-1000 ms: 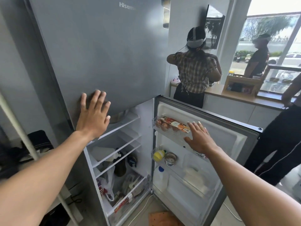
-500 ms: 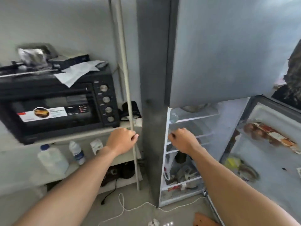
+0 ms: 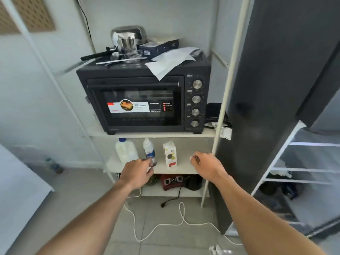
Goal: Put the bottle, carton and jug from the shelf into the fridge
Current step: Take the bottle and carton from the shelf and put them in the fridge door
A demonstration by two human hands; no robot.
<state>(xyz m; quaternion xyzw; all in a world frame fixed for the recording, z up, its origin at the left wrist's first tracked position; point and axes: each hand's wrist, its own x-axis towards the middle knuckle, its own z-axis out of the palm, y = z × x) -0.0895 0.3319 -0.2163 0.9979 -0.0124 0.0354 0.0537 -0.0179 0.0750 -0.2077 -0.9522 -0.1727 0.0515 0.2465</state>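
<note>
- The left hand (image 3: 137, 173) is seen nearest the camera, reached forward and down on a long bare forearm, knuckles up; its curled fingers are closing around the lower part of the small clear plastic bottle with a white cap and blue-and-red label (image 3: 149, 151). Whether a firm grip is already made cannot be told, since the fingertips are hidden behind the hand.
- The right hand (image 3: 204, 165) is held loosely curled and empty, thumb side inward, just right of the carton and apart from it, near the white upright post of the rack (image 3: 223, 115).
- All three task items are found standing upright in a row on the white middle shelf (image 3: 185, 168), under the black countertop oven (image 3: 145, 100): the translucent white plastic jug with a blue cap (image 3: 126, 151) at left, the bottle in the middle, the small white gable-topped carton with a red base band (image 3: 170, 155) at right.
- The bottle is judged light, stiff and smooth, perhaps slippery; it is best wrapped around the labelled waist.
- The jug is judged the heaviest if full; its handle cannot be made out, so a body grasp or two-handed lift may be needed.
- The carton is judged light, with soft walls that dent; flat opposite sides are best pressed gently.
- The dark grey fridge (image 3: 266, 107) is seen at right, its white wire shelves (image 3: 312, 144) exposed.
</note>
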